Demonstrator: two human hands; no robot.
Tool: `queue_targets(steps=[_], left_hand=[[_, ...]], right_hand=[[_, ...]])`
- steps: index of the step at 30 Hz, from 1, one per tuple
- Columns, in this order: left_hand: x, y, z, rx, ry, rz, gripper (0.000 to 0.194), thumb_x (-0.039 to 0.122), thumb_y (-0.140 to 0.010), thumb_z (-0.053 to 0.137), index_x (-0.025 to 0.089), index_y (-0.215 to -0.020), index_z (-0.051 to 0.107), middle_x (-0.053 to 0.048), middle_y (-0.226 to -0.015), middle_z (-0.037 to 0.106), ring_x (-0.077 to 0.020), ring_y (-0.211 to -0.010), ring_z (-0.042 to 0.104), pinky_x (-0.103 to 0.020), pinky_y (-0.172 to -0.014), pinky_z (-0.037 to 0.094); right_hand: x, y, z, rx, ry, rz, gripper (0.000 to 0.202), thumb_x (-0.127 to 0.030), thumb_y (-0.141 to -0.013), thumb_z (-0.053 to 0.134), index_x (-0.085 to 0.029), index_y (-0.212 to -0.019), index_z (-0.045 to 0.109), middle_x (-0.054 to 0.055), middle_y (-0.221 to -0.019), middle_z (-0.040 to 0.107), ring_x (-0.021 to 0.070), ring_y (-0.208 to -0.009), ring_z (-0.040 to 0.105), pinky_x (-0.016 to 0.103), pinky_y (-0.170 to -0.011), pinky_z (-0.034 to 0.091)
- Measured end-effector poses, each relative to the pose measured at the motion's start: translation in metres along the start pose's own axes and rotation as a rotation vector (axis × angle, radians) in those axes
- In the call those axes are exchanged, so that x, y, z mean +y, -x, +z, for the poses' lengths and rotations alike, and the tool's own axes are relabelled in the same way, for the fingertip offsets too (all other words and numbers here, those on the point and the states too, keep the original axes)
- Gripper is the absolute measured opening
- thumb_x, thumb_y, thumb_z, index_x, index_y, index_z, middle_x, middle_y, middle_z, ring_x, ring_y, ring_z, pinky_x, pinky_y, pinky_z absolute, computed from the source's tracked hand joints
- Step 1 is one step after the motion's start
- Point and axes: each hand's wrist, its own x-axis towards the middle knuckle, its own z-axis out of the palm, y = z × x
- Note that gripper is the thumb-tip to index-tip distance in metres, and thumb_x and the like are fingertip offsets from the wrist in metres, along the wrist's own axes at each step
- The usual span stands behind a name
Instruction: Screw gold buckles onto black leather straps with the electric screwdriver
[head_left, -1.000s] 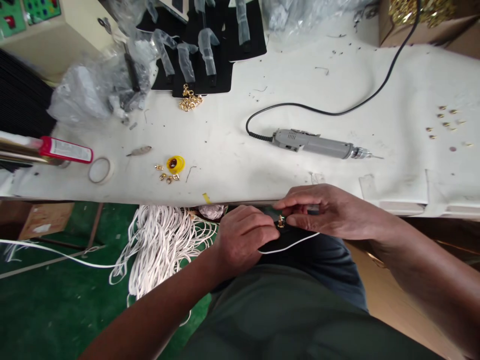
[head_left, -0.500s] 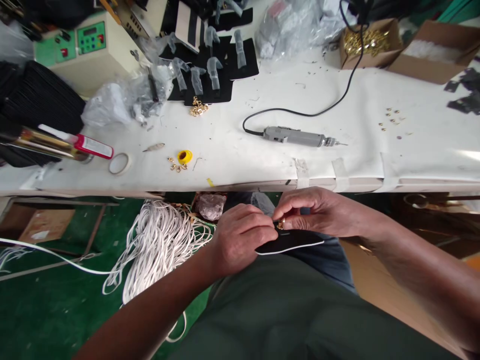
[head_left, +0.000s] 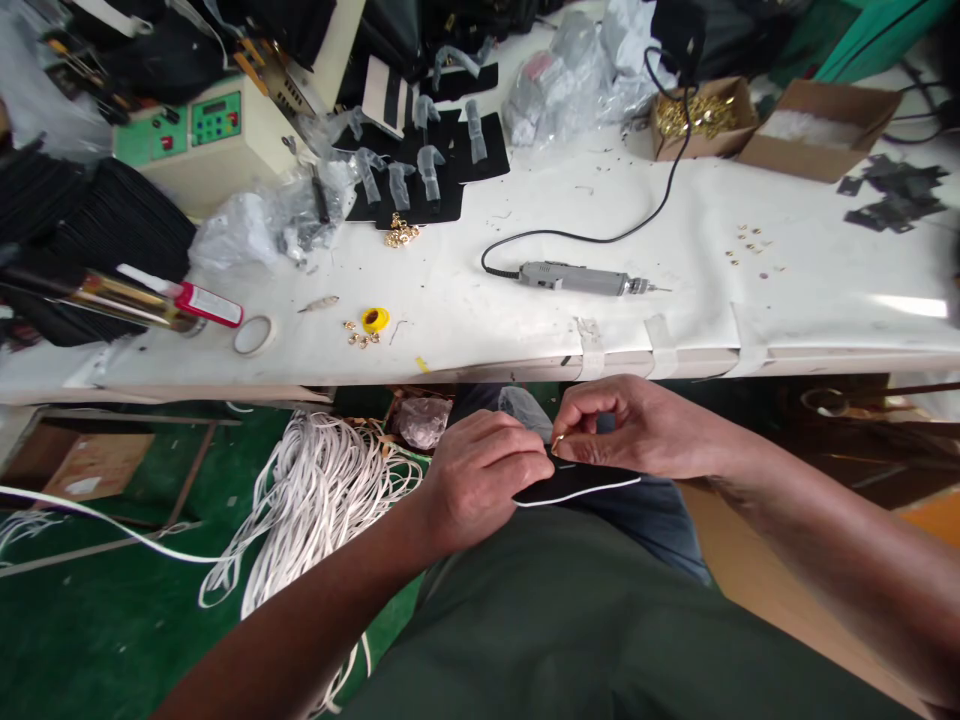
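In front of my body, below the table edge, a flat black panel [head_left: 581,482] with a white edge is held over my lap. My left hand [head_left: 487,468] is closed on the panel's left side, its thumb hidden underneath. My right hand [head_left: 626,425] pinches a small gold-coloured metal piece [head_left: 557,441] between thumb and forefinger, right at the panel's upper edge by my left fingertips. Whether the piece touches the panel, I cannot tell. A short pale mark or slit shows on the black surface just beside the right thumb.
On the white table [head_left: 465,270] lie a grey electric screwdriver [head_left: 574,278] with its cord, a yellow cap [head_left: 375,319] among small gold parts, and a tape roll [head_left: 253,335]. Black panels with plastic-wrapped straps [head_left: 430,172] lie behind. White cord [head_left: 315,500] is heaped on the green floor.
The gold piece, earlier low against the panel, now sits slightly higher in my right fingertips. My left hand stays on the panel. The camera view has shifted a little.
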Motion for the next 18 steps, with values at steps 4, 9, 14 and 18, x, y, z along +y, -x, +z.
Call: queue_targets(steps=[4, 9, 14, 18], left_hand=[[-0.002, -0.002, 0.002, 0.045, 0.044, -0.06, 0.023, 0.0, -0.088, 0.069, 0.02, -0.098, 0.069, -0.005, -0.093, 0.077, -0.0171, -0.086, 0.069, -0.033, -0.08, 0.058], [-0.006, -0.008, 0.001, 0.128, 0.071, -0.188, 0.015, 0.007, -0.091, 0.073, 0.021, -0.092, 0.069, -0.004, -0.087, 0.074, -0.0152, -0.082, 0.07, -0.029, -0.076, 0.058], [-0.024, -0.019, -0.003, 0.236, 0.106, -0.487, 0.012, 0.017, -0.086, 0.081, 0.021, -0.085, 0.07, -0.003, -0.091, 0.076, -0.0161, -0.085, 0.073, -0.028, -0.08, 0.059], [-0.051, -0.032, -0.004, 0.2, 0.302, -0.83, 0.018, 0.03, -0.083, 0.083, 0.02, -0.094, 0.074, -0.004, -0.096, 0.079, -0.0182, -0.084, 0.074, -0.027, -0.074, 0.057]], right_hand=[[0.001, -0.004, -0.002, -0.008, -0.131, 0.007, 0.043, -0.054, -0.084, 0.082, -0.014, -0.098, 0.08, 0.004, -0.085, 0.07, 0.0151, -0.077, 0.06, 0.028, -0.069, 0.049], [0.007, -0.005, -0.007, 0.196, -0.305, -0.055, 0.056, -0.055, -0.083, 0.084, -0.018, -0.124, 0.077, 0.007, -0.098, 0.075, 0.0184, -0.086, 0.068, 0.033, -0.081, 0.055], [0.008, -0.015, -0.01, 0.229, -0.171, -0.136, 0.05, -0.051, -0.08, 0.088, -0.021, -0.119, 0.079, 0.008, -0.113, 0.077, 0.0245, -0.101, 0.07, 0.035, -0.089, 0.056], [0.007, -0.043, -0.012, 0.368, -0.081, -0.137, 0.039, -0.054, -0.084, 0.082, -0.017, -0.094, 0.079, 0.004, -0.083, 0.072, 0.0183, -0.075, 0.064, 0.029, -0.066, 0.051]])
